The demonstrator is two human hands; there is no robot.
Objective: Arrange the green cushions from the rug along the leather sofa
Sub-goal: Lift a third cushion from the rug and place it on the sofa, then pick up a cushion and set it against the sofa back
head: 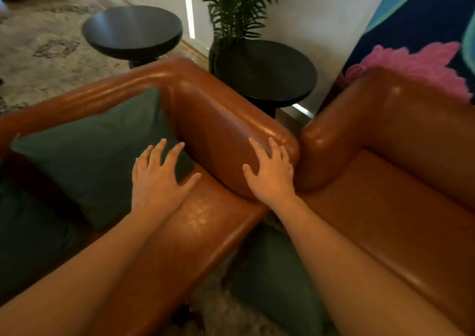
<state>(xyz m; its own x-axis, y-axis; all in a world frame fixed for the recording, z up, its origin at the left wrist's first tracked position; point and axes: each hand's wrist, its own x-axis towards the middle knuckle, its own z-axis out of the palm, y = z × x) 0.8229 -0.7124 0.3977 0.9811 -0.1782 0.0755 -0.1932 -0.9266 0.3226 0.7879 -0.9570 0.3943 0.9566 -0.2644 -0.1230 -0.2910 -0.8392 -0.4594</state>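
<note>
Two hands, fingers spread and gripping nothing: left hand (159, 179) sits at the green cushion (90, 156) leaning in the leather sofa (203, 233) corner, probably squaring it up, right hand (270, 176) on the armrest (218, 120), likely for balance. A second cushion (277, 271) lies on the rug (218, 315).

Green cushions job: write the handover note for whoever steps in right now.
Left hand: open, fingers spread over the propped cushion's lower corner, holding nothing.
Right hand: open, flat on the sofa arm.
Done: the propped cushion leans in the sofa corner. A dark green shape to its left is too dim to confirm.
Left: the floor cushion lies on the shaggy rug between the leather sections. The right section shows no cushion.
</note>
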